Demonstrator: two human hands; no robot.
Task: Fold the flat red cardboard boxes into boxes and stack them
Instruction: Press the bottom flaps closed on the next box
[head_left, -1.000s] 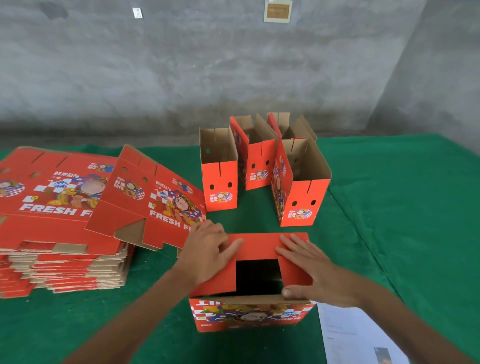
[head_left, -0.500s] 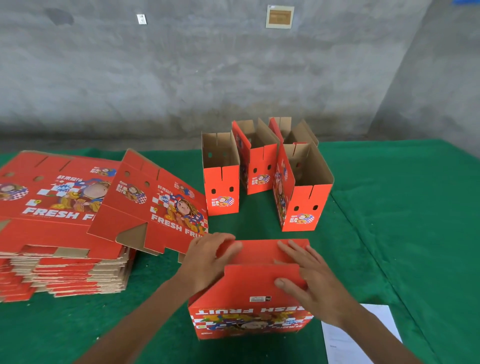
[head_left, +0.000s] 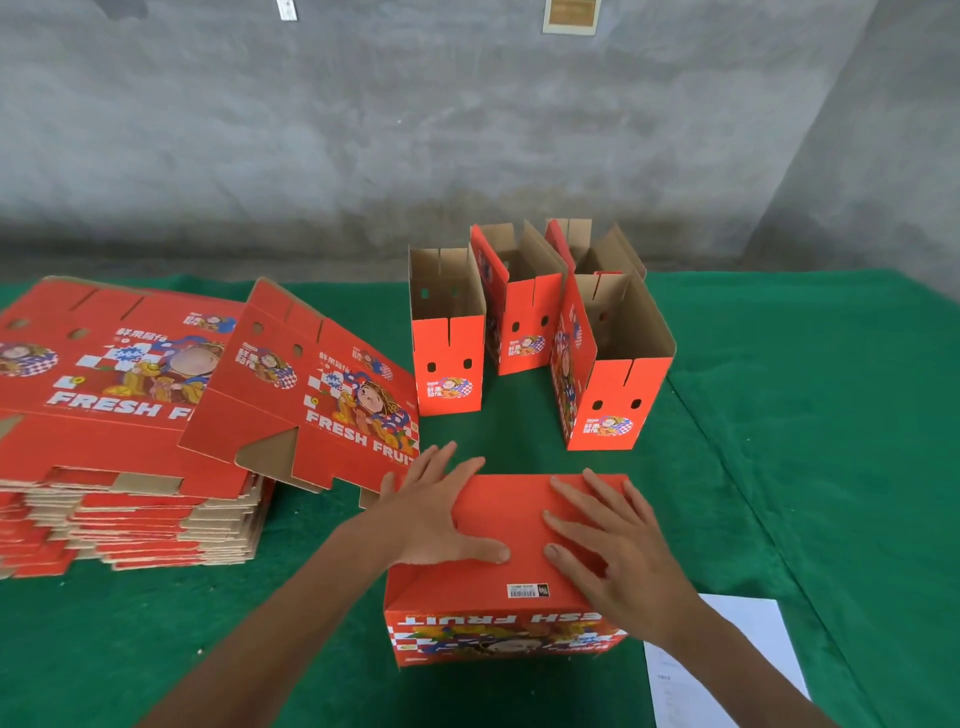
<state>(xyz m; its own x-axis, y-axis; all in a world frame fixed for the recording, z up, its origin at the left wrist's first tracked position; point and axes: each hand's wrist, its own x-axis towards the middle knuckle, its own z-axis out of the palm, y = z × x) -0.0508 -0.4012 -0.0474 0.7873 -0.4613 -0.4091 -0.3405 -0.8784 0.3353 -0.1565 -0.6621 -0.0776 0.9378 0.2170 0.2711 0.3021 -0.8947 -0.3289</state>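
A red cardboard box (head_left: 511, 603) stands upside down in front of me, its bottom flaps folded flat on top. My left hand (head_left: 434, 512) presses flat on the flaps' left part with straight fingers. My right hand (head_left: 610, 540) presses flat on the right part. A tall stack of flat red boxes (head_left: 119, 410) lies at the left, and one flat box (head_left: 306, 384) leans tilted against its right side. Several folded open-topped boxes (head_left: 605, 364) stand upright behind the box under my hands.
Green cloth covers the table (head_left: 810, 441). A white paper sheet (head_left: 727, 670) lies at the near right, beside the box. A grey concrete wall (head_left: 467, 119) rises behind the table's far edge.
The box's bottom was open with a dark gap; the near flap has folded over and both hands now press the closed flaps flat.
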